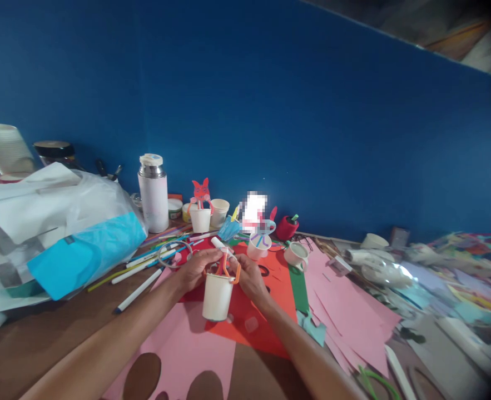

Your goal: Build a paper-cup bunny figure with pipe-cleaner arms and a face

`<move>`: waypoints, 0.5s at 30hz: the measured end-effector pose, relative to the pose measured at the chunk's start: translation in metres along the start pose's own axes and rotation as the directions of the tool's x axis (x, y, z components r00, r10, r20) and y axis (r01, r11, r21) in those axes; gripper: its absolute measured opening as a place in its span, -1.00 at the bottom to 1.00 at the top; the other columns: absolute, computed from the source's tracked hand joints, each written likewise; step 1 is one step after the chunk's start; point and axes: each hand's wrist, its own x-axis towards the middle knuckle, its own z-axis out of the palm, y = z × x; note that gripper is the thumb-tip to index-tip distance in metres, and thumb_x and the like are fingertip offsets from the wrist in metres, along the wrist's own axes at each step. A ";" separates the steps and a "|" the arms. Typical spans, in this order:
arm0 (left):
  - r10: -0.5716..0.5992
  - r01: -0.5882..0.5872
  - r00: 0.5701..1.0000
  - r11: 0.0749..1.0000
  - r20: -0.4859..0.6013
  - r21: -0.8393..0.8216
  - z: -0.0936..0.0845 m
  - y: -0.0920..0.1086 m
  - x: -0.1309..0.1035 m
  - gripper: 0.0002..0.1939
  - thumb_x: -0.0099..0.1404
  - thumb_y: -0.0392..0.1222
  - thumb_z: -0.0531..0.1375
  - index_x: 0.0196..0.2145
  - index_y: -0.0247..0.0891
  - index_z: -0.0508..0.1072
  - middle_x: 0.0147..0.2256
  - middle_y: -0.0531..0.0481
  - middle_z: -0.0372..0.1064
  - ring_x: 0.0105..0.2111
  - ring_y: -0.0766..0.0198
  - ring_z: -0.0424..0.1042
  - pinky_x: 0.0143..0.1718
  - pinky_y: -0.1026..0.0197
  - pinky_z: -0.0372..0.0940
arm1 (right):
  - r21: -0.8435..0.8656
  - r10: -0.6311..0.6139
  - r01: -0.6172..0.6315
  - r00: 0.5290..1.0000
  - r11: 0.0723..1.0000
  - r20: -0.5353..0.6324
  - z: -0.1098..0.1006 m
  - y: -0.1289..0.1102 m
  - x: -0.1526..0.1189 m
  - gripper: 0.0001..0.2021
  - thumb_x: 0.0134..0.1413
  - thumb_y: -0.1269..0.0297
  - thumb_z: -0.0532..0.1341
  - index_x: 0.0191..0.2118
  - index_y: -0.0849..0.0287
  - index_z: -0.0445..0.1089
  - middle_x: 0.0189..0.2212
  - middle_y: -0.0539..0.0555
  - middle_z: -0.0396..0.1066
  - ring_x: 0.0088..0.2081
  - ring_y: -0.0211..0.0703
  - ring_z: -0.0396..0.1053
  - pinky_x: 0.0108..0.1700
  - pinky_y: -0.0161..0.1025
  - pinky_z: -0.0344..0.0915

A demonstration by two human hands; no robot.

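A white paper cup (217,300) stands upright between my two hands, over the red and pink paper. Bent orange strips, perhaps pipe cleaners (237,273), stick out of its top and hook over the rim. My left hand (199,268) is closed at the left of the rim, fingertips partly hidden behind the cup. On the other side my right hand (247,275) is closed at the rim beside the orange strip. Just beyond the fingers is a small white cylinder (218,243). A similar cup with a red cat-like paper figure (201,190) is at the back.
A thermos flask (153,194) stands back left, beside a plastic bag (99,194) with blue paper. Several markers (139,289) lie left of my hands. A white mug (296,255), pink sheets (349,305) and crumpled plastic (387,272) are on the right. A blue wall (245,111) rises behind.
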 end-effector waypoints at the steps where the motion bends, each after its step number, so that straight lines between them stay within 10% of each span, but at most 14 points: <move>1: 0.001 -0.001 1.000 1.000 0.004 -0.003 0.000 0.000 0.000 -0.74 0.11 -0.24 0.18 -0.21 -0.35 0.46 -0.35 -0.14 0.45 -0.38 0.24 0.42 -0.32 0.26 0.24 | -0.002 0.003 -0.003 1.000 1.000 -0.008 0.000 0.000 0.000 -0.66 -0.01 0.01 0.07 -0.40 0.24 0.32 -0.57 -0.02 0.27 -0.55 -0.31 0.15 -0.55 -0.39 0.03; 15: -0.016 0.016 1.000 1.000 0.008 -0.017 0.002 0.001 -0.001 -0.76 0.12 -0.26 0.17 -0.23 -0.38 0.46 -0.35 -0.14 0.44 -0.43 0.26 0.40 -0.36 0.24 0.26 | 0.072 -0.006 0.006 1.000 0.997 0.007 0.001 0.002 -0.001 -0.60 0.05 -0.01 0.00 -0.50 0.26 0.28 -0.62 -0.02 0.21 -0.57 -0.33 0.11 -0.56 -0.38 0.02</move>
